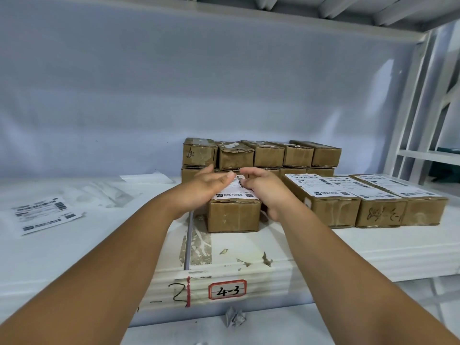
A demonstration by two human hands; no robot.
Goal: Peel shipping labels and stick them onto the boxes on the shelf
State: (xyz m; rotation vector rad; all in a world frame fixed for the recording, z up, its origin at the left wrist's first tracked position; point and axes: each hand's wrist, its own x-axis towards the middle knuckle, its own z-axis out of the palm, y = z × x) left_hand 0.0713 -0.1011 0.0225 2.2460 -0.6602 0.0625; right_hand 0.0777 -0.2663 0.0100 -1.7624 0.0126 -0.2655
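A brown cardboard box stands on the white shelf in front of me, with a white shipping label lying on its top. My left hand rests flat across the left side of that label, fingers straight. My right hand lies over the label's right side and the box's right edge, fingers loosely bent. Three more boxes, each with a label on top, sit side by side to the right. A stack of unlabelled boxes stands behind, against the back wall.
A sheet of shipping labels lies on the shelf at the left, with a bare backing sheet further back. A crumpled paper scrap sits below the shelf edge, near a tag reading 4-3. Shelf uprights stand at the right.
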